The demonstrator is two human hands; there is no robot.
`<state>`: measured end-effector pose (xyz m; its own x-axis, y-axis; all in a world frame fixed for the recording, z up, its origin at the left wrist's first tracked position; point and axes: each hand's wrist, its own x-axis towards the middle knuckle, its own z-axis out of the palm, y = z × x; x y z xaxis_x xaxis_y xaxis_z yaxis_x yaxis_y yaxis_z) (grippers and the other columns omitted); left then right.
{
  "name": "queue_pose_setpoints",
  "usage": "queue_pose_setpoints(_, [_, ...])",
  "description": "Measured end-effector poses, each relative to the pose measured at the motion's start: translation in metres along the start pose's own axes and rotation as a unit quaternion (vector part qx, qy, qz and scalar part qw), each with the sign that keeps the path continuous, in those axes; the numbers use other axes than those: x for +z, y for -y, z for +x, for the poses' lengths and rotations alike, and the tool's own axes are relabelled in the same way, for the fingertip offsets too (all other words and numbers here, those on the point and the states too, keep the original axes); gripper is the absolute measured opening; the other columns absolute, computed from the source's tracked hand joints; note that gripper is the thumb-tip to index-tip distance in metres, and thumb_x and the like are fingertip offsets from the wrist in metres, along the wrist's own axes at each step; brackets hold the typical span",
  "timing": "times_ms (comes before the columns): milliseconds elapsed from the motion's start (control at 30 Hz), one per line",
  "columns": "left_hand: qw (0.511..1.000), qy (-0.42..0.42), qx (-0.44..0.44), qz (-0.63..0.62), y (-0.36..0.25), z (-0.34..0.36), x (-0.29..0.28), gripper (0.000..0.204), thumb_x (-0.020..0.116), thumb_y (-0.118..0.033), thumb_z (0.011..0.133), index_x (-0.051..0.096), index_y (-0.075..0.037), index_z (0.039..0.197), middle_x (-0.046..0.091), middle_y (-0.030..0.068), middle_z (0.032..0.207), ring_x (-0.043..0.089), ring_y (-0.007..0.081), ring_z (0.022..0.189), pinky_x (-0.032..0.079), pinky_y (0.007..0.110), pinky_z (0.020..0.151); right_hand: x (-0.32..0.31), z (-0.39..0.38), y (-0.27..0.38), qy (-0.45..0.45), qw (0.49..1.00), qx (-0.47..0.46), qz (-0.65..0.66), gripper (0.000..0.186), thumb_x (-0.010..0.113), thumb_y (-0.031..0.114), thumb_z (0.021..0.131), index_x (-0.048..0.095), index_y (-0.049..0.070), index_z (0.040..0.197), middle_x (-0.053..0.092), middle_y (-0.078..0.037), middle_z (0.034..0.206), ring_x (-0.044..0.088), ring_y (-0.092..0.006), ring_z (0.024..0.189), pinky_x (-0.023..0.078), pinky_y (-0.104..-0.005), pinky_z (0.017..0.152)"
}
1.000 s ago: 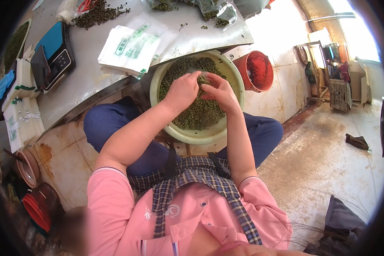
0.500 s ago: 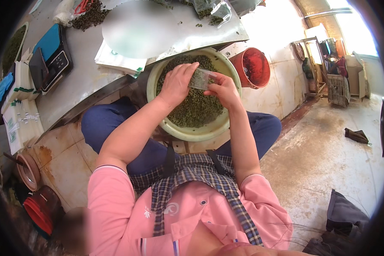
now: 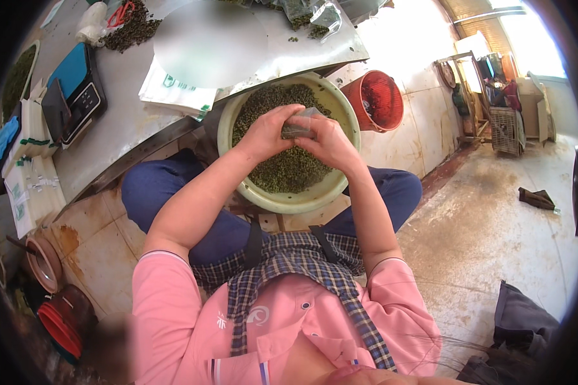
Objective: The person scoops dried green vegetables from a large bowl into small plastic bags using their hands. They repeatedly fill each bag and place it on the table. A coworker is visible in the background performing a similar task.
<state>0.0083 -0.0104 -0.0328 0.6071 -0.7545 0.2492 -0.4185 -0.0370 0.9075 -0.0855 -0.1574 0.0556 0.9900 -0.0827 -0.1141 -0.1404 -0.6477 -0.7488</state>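
Both hands, left hand (image 3: 266, 131) and right hand (image 3: 331, 142), pinch a small clear packet (image 3: 300, 123) over the green basin (image 3: 340, 109).

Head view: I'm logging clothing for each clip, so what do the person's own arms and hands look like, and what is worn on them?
Both the left hand and the right hand are bare: no gloves, and no rings or watch that I can see. The forearms are uncovered up to short pink sleeves. A dark blue checked apron with dark straps lies over the pink top.
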Motion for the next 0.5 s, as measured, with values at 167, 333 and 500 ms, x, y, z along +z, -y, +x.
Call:
queue_pose_setpoints(167, [0.998, -0.003, -0.064, -0.013, 0.004, 0.006, -0.008, 0.047, 0.076, -0.005, 0.075, 0.062, -0.008, 0.120, 0.069, 0.0138, 0.108, 0.067, 0.0301, 0.103, 0.052, 0.037, 0.088, -0.014, -0.006, -0.001, -0.093, 0.985, 0.112, 0.087, 0.024, 0.075, 0.007, 0.079, 0.072, 0.000, 0.101, 0.070, -0.008, 0.092, 0.063, -0.0139, 0.073, 0.051, -0.0282, 0.066])
queue_pose_setpoints(333, [0.994, -0.012, -0.092, -0.049, 0.006, 0.005, -0.009, 0.046, 0.076, -0.007, 0.076, 0.062, -0.008, 0.120, 0.069, 0.0133, 0.106, 0.068, 0.0283, 0.101, 0.053, 0.035, 0.086, -0.048, -0.022, 0.024, -0.021, 0.996, 0.084, 0.024, 0.034, 0.077, 0.008, 0.075, 0.071, 0.001, 0.108, 0.070, -0.010, 0.100, 0.064, -0.0136, 0.069, 0.052, -0.0278, 0.063])
queue_pose_setpoints(500, [0.991, 0.014, -0.118, -0.065, -0.005, 0.009, -0.014, 0.050, 0.077, -0.008, 0.075, 0.061, -0.010, 0.122, 0.070, 0.0124, 0.108, 0.068, 0.0264, 0.101, 0.052, 0.035, 0.089, -0.046, -0.016, 0.040, 0.017, 0.997, 0.073, -0.006, 0.045, 0.078, 0.012, 0.074, 0.068, 0.007, 0.117, 0.070, -0.011, 0.110, 0.066, -0.0175, 0.071, 0.054, -0.0326, 0.066])
